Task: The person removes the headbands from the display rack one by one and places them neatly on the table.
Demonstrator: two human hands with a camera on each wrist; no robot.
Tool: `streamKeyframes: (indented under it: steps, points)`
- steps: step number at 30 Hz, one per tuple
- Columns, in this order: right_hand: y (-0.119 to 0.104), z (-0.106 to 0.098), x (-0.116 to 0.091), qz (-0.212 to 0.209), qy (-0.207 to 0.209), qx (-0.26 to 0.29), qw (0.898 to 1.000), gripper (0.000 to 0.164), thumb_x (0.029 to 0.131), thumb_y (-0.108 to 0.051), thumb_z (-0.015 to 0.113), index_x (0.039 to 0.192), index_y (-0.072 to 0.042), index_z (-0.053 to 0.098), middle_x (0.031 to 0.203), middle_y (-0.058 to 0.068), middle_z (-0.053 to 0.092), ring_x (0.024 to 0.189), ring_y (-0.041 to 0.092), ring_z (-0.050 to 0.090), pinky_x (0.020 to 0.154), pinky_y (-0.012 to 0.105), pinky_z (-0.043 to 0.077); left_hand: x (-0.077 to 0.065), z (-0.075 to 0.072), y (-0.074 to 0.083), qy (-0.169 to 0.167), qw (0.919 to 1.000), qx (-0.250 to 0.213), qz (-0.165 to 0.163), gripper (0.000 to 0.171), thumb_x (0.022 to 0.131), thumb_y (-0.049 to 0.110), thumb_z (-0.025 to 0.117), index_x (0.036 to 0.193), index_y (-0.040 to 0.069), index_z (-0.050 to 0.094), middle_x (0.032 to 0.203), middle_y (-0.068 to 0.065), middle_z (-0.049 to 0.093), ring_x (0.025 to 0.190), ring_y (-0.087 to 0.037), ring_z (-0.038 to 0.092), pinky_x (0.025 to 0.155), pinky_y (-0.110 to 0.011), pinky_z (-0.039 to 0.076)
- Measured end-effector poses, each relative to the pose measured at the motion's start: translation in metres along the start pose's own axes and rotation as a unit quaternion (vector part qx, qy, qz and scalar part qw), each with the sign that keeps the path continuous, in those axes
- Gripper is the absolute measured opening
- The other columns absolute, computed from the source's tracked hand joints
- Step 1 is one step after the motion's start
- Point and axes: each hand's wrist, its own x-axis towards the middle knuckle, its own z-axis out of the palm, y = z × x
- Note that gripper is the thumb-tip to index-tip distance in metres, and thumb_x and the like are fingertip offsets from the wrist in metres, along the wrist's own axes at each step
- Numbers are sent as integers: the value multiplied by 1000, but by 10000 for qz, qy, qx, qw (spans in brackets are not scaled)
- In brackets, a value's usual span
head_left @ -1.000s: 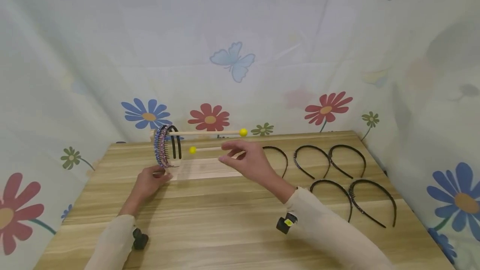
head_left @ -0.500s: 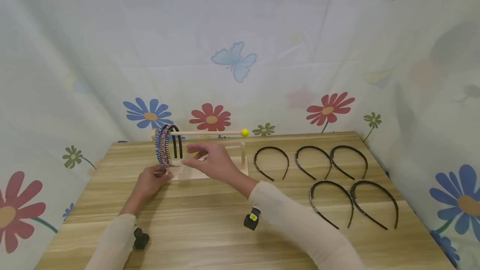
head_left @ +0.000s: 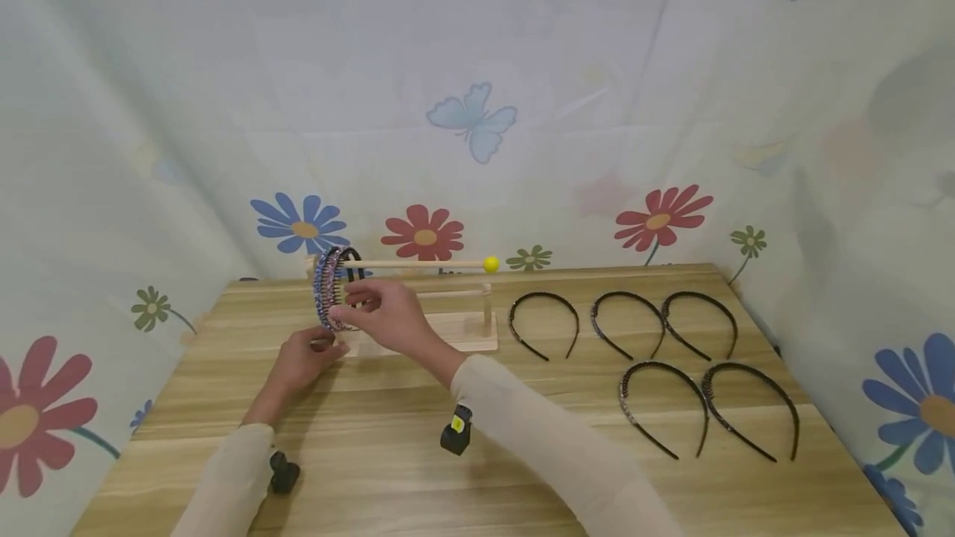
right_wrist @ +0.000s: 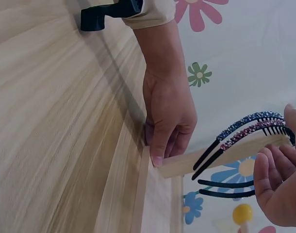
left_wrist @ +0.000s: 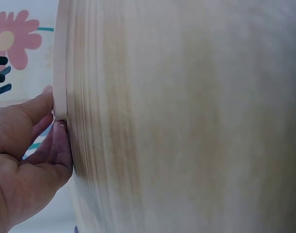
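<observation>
A pale wooden stand rests toward the back left, its upper rod tipped with a yellow ball. At the rod's left end hang a blue-beaded headband, a pink-beaded headband and dark headband legs. My left hand pinches the stand's near left corner between thumb and fingers. My right hand is at the hanging headbands, thumb and forefinger tips apart, overlapping the pink-beaded one. It hides the lower rod's yellow end in the head view.
Several dark headbands lie on the wood-grain table right of the stand, among them a near one, a back-right one and a front-right one. A flowered curtain hangs behind the table.
My right hand has moved left across the front of the stand to the hanging headbands, uncovering the stand's right end and a headband on the table. The left hand stays on the corner.
</observation>
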Motion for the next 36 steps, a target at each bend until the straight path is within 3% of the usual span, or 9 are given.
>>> streamKeyframes:
  steps: [12,24,36]
  points:
    - [2,15,7,89,173,144,9997,35,91,-34,79,117,-11,74,100,-7,75,86,0,64,77,16,55,-2,0,8,-1,10000,-10,-61,50,100,27,68,135,-8,60,136,-31,60,123,-47,61,100,-59,52]
    - [0,12,6,59,268,189,9994,23,93,-27,77,109,-10,74,91,-8,73,80,0,63,72,16,55,0,1,-1,0,10000,26,-25,52,99,29,69,134,-8,60,135,-32,60,121,-47,62,100,-59,52]
    - [4,3,5,-14,138,236,9996,18,97,-25,74,106,-9,71,93,-7,72,83,0,63,72,18,54,-2,1,3,87,9999,-65,86,48,98,26,72,128,-10,63,130,-33,62,119,-48,63,98,-57,54]
